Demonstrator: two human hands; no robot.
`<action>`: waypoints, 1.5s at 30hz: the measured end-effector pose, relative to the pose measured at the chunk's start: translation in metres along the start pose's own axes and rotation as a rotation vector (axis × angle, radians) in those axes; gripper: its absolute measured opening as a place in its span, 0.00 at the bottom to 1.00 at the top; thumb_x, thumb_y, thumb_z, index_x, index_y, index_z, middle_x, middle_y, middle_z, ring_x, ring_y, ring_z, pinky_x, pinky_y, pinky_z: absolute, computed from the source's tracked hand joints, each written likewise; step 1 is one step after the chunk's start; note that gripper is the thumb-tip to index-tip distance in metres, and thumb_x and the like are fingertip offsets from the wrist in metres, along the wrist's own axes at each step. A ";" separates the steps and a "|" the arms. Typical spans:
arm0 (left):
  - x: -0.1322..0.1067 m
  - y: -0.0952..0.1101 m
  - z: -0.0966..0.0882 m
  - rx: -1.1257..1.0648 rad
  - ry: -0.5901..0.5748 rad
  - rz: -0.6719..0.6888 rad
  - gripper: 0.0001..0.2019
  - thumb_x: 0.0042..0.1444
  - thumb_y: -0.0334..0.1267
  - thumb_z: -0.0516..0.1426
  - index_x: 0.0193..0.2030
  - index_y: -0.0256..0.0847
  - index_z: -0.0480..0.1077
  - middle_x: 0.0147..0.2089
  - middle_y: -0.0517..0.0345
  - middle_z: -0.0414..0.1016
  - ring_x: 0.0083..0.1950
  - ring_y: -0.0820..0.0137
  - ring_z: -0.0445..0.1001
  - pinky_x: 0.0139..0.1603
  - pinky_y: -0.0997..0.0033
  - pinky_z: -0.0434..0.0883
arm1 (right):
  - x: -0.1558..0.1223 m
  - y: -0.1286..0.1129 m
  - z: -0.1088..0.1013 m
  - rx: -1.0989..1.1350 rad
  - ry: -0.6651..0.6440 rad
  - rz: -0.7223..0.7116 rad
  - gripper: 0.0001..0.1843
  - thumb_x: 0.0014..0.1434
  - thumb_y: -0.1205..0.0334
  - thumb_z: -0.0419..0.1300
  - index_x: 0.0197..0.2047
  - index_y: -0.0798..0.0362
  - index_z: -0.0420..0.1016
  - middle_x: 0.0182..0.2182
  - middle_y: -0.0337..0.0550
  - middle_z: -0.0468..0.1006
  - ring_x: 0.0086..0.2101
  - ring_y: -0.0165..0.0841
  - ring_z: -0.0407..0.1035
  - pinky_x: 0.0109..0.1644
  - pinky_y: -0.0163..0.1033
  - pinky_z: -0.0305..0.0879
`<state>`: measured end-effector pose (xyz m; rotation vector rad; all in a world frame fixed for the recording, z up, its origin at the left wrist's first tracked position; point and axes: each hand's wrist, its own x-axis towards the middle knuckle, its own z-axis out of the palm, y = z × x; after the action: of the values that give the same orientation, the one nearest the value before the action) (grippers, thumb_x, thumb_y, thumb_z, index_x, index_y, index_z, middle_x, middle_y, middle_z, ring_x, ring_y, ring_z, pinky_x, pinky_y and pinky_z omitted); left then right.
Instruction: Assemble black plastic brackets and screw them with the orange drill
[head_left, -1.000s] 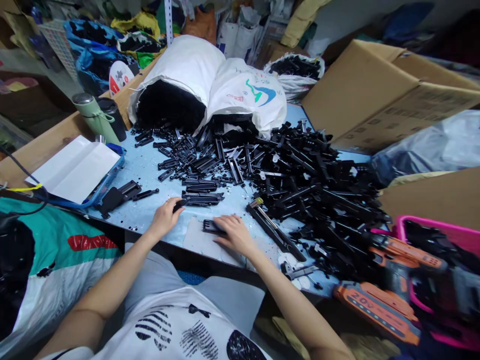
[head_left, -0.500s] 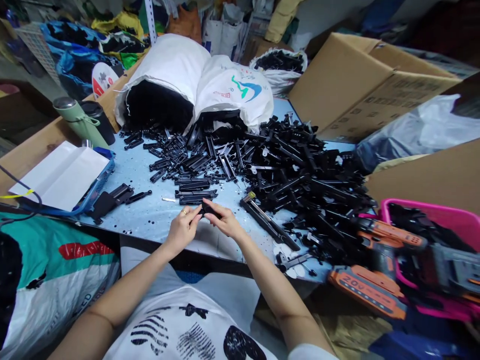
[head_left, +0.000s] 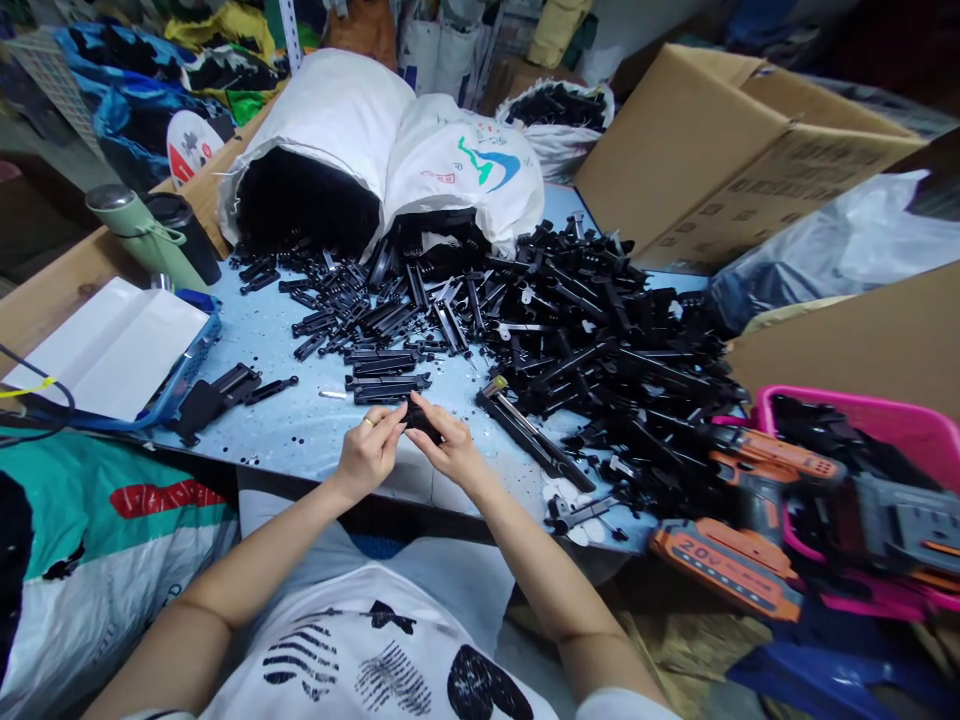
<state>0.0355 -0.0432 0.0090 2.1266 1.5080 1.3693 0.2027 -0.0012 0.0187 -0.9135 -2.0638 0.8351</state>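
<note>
Between my two hands, over the front edge of the blue tabletop (head_left: 300,440), is a small black plastic part (head_left: 422,420). My left hand (head_left: 371,450) pinches its left end, a ring on one finger. Around the right side of the same part close the fingers of my right hand (head_left: 452,440); they cover much of its shape. Just beyond my fingertips lie several long black parts in a short stack (head_left: 388,385). To the right of my right hand a longer black piece with a metal rod (head_left: 532,435) rests at a slant.
A large heap of black parts (head_left: 600,340) spreads before two white sacks (head_left: 322,130). At right are a cardboard box (head_left: 675,150), an orange cordless drill (head_left: 731,565) and a pink basket (head_left: 885,415). Left stand a green bottle (head_left: 146,235) and a blue tray (head_left: 176,375) with paper.
My fingers have shifted around the black part, and more of it shows between my hands now. The whole view has moved slightly; the things on the table lie as before.
</note>
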 end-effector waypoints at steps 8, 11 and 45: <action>0.008 0.026 0.017 -0.057 0.277 -0.038 0.16 0.64 0.34 0.46 0.56 0.39 0.67 0.42 0.49 0.72 0.42 0.70 0.73 0.42 0.70 0.72 | -0.007 -0.019 0.038 0.083 0.328 0.051 0.27 0.65 0.52 0.49 0.65 0.50 0.58 0.52 0.49 0.72 0.52 0.38 0.68 0.55 0.43 0.66; 0.002 0.017 0.016 -0.084 0.127 -0.134 0.16 0.64 0.35 0.46 0.53 0.38 0.69 0.42 0.49 0.74 0.43 0.69 0.73 0.44 0.69 0.72 | -0.014 -0.013 0.044 0.099 0.274 0.185 0.27 0.64 0.50 0.48 0.63 0.51 0.61 0.51 0.48 0.74 0.52 0.38 0.67 0.56 0.44 0.65; 0.023 -0.004 0.040 0.243 -0.767 0.375 0.18 0.56 0.35 0.55 0.55 0.43 0.67 0.54 0.50 0.71 0.61 0.57 0.62 0.61 0.52 0.56 | 0.104 0.122 -0.116 -1.111 0.054 0.503 0.17 0.62 0.75 0.44 0.46 0.66 0.72 0.48 0.67 0.67 0.48 0.42 0.56 0.44 0.46 0.51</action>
<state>0.0649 -0.0086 -0.0027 2.7188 1.0228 0.3209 0.2856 0.1782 0.0220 -2.0517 -2.2245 -0.2319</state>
